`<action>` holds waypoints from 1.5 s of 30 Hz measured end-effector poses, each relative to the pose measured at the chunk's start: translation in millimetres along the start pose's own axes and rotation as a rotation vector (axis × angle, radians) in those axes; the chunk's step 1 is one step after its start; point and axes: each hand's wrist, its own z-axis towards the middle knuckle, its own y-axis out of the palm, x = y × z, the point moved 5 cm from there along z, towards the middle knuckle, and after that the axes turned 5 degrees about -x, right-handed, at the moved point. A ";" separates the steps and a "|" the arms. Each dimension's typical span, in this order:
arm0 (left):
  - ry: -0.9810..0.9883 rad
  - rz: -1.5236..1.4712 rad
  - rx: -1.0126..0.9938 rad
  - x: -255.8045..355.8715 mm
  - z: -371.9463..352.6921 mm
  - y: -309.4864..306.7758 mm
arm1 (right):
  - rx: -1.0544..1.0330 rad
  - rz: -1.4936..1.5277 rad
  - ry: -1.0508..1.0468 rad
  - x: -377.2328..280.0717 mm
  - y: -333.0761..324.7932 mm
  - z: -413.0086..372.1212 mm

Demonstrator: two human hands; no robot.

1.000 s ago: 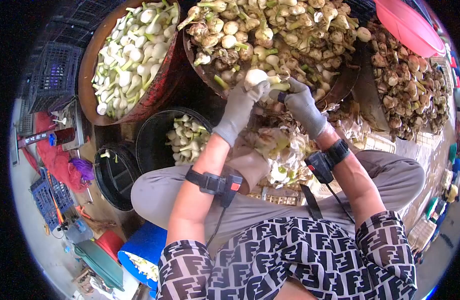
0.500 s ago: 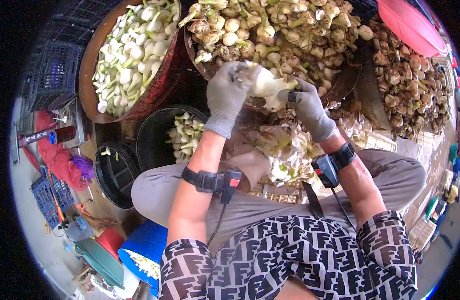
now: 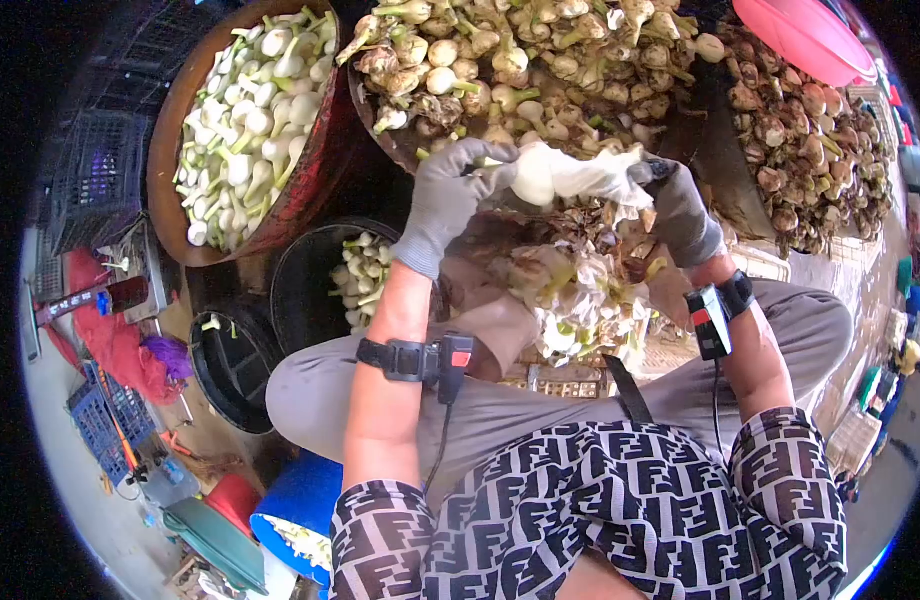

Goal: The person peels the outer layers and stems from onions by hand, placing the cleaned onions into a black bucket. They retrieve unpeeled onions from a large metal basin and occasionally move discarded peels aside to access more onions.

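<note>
My left hand (image 3: 455,195), in a grey glove, pinches the stem end of a white garlic bulb (image 3: 534,178). On the other side my right hand (image 3: 680,205), also gloved, grips the loose pale outer skin (image 3: 595,177), which stretches out from the bulb. Both hands are over the near edge of a wide container heaped with unpeeled garlic (image 3: 570,60). Below them, a pile of torn skins (image 3: 585,285) lies between the knees.
A rusty tub (image 3: 165,180) at the upper left holds peeled garlic. Beside it are a black bucket (image 3: 295,290) with some bulbs and another black bucket (image 3: 215,385). More brown garlic (image 3: 805,150) and a pink basin (image 3: 805,40) lie right; a blue bucket (image 3: 305,485) stands lower left.
My right hand has moved right and slightly down, away from my left hand. The skin is now drawn out between them, and the round white bulb shows. The view has shifted slightly.
</note>
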 end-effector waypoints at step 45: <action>-0.211 -0.817 -0.308 -5.4 -13.3 38.2 | -0.493 -0.109 -0.379 -110.7 55.8 -15.3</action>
